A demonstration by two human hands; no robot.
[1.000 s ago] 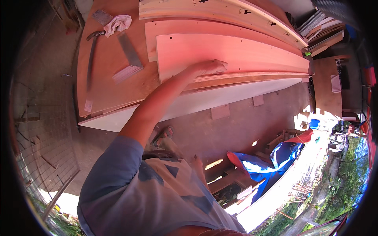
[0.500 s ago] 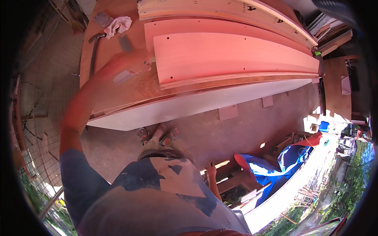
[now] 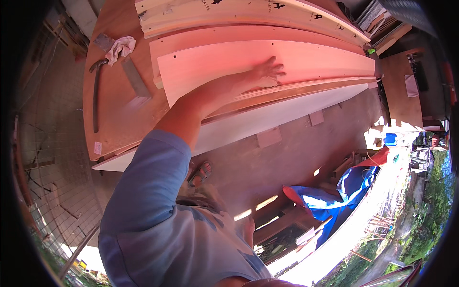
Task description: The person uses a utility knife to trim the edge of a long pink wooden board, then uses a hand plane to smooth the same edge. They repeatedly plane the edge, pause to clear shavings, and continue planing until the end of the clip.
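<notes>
We hold our left hand (image 3: 269,71), fingers spread apart, over a long pinkish board (image 3: 215,62) on the brown table (image 3: 112,103); a hammer (image 3: 96,98) lies leftward; our right hand (image 3: 249,229) hangs low, its fingers too unclear to tell.

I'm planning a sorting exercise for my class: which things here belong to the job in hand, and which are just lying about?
Seemingly in the job:
panel
left hand, spread over it

Apparently lying about:
hammer
rag
blue tarp
</notes>
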